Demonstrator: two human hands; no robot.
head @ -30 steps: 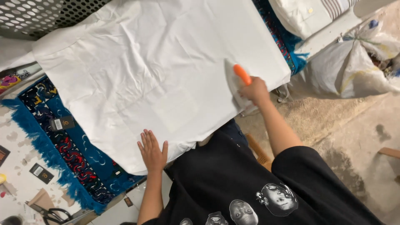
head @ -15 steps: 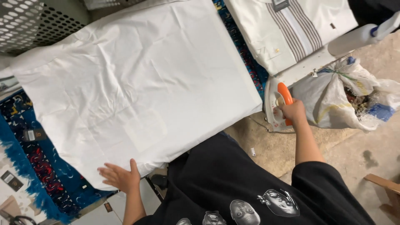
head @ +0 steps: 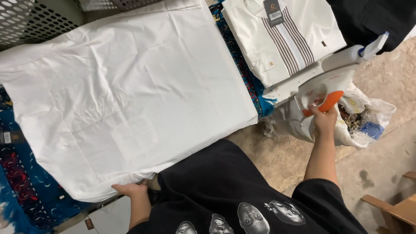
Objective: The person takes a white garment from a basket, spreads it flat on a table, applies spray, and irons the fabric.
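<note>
Iron (head: 324, 89): right hand (head: 324, 121) is clenching its orange handle, hovering off-table; slipping means dropping it.
Cloth (head: 125, 99): left hand (head: 129, 190) is seemingly pinching its hem, possibly dragging fabric.

Right hand (head: 324, 119) is wrapped around the orange handle of a white clothes iron (head: 323, 89), held out past the table edge over a crumpled white plastic bag (head: 368, 117) on the floor. Left hand (head: 130, 190) grips the near edge of the big white cloth (head: 125, 95) spread flat on the blue patterned cover (head: 19, 190). A folded white shirt with brown stripes (head: 281, 34) lies just beside it.
</note>
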